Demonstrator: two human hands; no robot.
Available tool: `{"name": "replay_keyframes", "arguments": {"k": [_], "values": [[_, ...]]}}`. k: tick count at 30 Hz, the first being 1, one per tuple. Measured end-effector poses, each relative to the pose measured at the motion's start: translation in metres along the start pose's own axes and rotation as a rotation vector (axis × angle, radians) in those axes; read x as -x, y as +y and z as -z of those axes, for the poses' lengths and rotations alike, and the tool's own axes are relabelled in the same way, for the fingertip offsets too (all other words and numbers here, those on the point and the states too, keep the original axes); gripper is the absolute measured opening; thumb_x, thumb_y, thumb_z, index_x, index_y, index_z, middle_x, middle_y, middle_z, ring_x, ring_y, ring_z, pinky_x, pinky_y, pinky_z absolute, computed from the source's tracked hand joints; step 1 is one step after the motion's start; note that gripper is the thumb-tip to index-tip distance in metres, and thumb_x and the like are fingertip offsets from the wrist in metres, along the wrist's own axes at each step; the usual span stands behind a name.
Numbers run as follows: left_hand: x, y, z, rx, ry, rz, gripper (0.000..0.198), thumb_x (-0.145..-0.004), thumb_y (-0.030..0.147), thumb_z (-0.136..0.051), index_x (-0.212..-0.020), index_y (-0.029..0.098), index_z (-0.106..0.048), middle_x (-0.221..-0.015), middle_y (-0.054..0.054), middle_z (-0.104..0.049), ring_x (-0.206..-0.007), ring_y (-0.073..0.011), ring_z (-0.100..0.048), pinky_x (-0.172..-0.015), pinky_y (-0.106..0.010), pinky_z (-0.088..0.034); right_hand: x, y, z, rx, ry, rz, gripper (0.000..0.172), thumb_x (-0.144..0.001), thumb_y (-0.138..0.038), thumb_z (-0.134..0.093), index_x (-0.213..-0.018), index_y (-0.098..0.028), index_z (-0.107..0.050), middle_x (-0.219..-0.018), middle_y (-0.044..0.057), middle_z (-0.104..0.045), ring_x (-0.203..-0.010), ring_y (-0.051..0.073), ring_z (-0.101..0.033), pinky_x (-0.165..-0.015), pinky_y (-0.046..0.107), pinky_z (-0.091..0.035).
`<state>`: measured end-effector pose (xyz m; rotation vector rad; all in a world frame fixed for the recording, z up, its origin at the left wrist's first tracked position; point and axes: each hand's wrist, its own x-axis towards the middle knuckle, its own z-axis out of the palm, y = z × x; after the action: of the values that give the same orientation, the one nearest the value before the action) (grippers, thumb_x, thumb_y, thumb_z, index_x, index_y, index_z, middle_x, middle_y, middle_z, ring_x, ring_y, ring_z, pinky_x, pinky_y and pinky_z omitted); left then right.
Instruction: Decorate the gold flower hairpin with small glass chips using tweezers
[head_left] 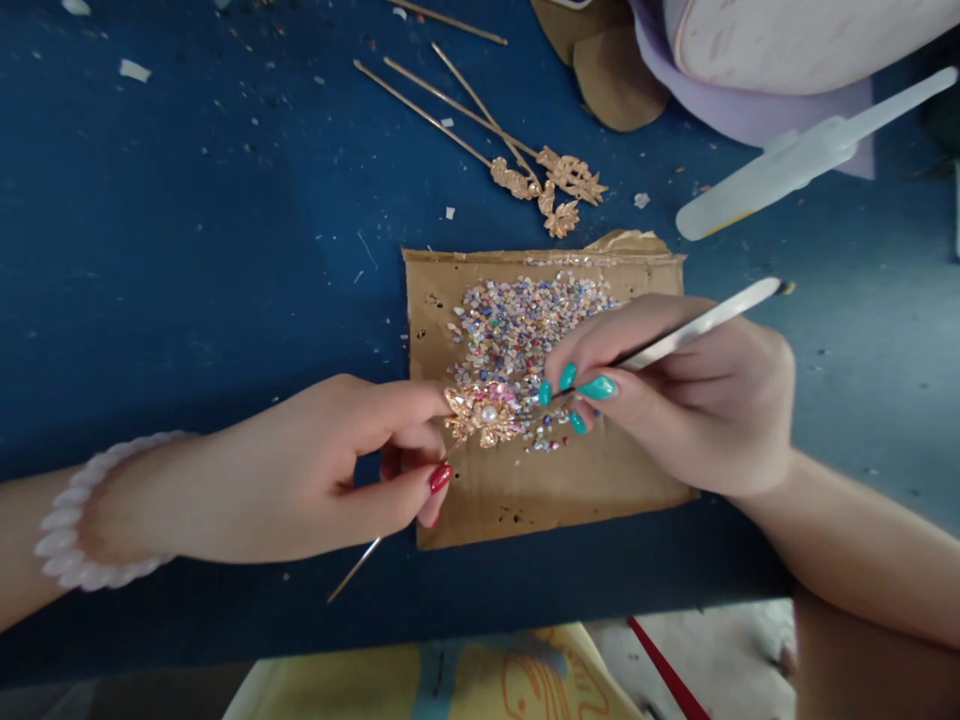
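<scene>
My left hand point(322, 470) pinches a gold hairpin between thumb and fingers. Its flower-shaped head point(482, 415), with a pearl at the centre and pink stones, lies over the cardboard, and the thin shaft point(352, 572) comes out below my hand. In my right hand point(675, 400) is a slim white-handled tool point(705, 325), held like a pen. Its dark, thin tip points at the right side of the flower; whether it touches or carries a stone is too small to tell. Under both hands a heap of small coloured stone chips point(532, 320) covers part of the cardboard sheet point(555, 495).
Several gold hairpins point(566, 180) lie beyond the cardboard on the blue table point(187, 280). To the right rests a translucent white nozzle-tipped tube point(780, 175), near a pale rounded object point(810, 40) on lilac material. White scraps point(135, 70) are scattered at the left.
</scene>
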<state>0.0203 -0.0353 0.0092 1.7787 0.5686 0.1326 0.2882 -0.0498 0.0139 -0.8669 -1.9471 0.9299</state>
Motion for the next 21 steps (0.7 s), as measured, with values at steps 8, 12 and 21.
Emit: {"name": "replay_keyframes", "arguments": {"k": [8,12,21], "values": [[0.0015,0.0009,-0.0001,-0.001,0.005,-0.023,0.017,-0.093,0.012,-0.051,-0.088,0.026,-0.058,-0.072,0.013,-0.073,-0.062,-0.0056,-0.069,-0.052,-0.011,-0.048,-0.0006,-0.0013,0.0005,0.008,-0.011,0.004,0.008,-0.097,-0.018,-0.065,-0.090,-0.016,-0.063,-0.078,0.001,-0.068,-0.073,0.012,-0.069,-0.065,0.023,-0.057],[0.0008,0.0010,-0.0008,-0.002,0.002,-0.017,0.016,-0.094,0.013,-0.051,-0.086,0.025,-0.058,-0.073,0.013,-0.073,-0.062,-0.0050,-0.069,-0.054,-0.010,-0.049,-0.0010,0.0004,-0.0012,-0.002,-0.006,0.003,0.006,-0.097,-0.019,-0.065,-0.092,-0.017,-0.064,-0.079,0.001,-0.069,-0.073,0.012,-0.070,-0.065,0.024,-0.058],[-0.0001,0.0016,0.0001,0.005,0.004,0.001,0.016,-0.094,0.012,-0.051,-0.087,0.025,-0.059,-0.074,0.012,-0.074,-0.063,-0.0056,-0.070,-0.052,-0.011,-0.048,-0.0006,0.0001,-0.0018,-0.007,-0.002,-0.034,0.010,-0.097,-0.024,-0.066,-0.089,-0.019,-0.065,-0.079,0.002,-0.070,-0.070,0.013,-0.071,-0.060,0.025,-0.057]]}}
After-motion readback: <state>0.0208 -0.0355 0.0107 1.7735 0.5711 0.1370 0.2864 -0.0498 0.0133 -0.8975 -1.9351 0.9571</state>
